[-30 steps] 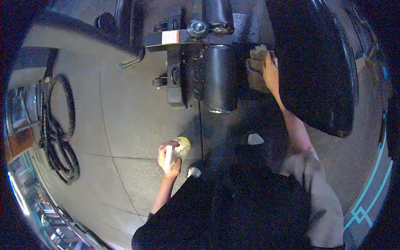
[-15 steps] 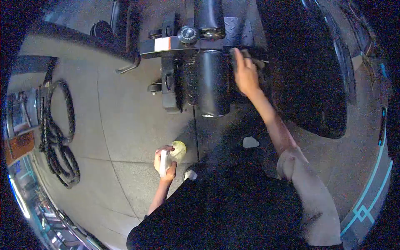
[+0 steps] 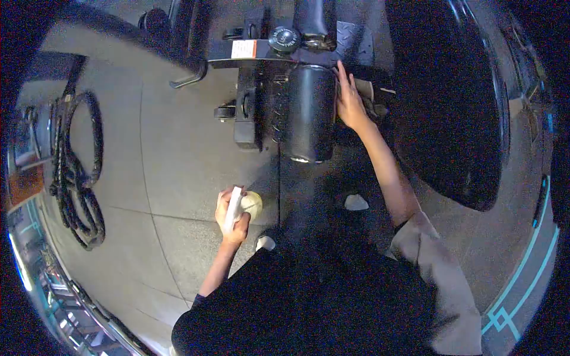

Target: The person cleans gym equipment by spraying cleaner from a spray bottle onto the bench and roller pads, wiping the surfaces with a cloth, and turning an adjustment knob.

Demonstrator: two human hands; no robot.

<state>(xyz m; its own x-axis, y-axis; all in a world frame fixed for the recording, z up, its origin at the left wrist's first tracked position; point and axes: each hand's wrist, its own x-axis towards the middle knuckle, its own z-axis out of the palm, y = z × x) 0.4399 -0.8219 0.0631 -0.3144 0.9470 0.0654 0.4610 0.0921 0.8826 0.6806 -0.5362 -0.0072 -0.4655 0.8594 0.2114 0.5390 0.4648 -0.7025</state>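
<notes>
My left hand [image 3: 231, 218] is wrapped round a white object [image 3: 233, 209], and a round pale-yellow item [image 3: 252, 205] shows just beside it. My right hand [image 3: 351, 107] lies along the right side of a black padded roller [image 3: 310, 113], fingers stretched toward the machine. A brownish cloth [image 3: 371, 107] shows beside and under that hand; how far it is held is hidden. Left of the roller is a black metal frame with a round knob [image 3: 283, 40] and a white-and-orange label [image 3: 243, 49].
A coiled black rope [image 3: 83, 178] lies on the floor at the left. A large black panel [image 3: 445, 107] stands to the right of the machine. A small caster wheel [image 3: 224, 112] sits left of the frame. My shoe tips show below, one at the right [image 3: 356, 202].
My right hand has moved left with the cloth, from beside the large black panel to the side of the roller. My left hand keeps its grip on the white object.
</notes>
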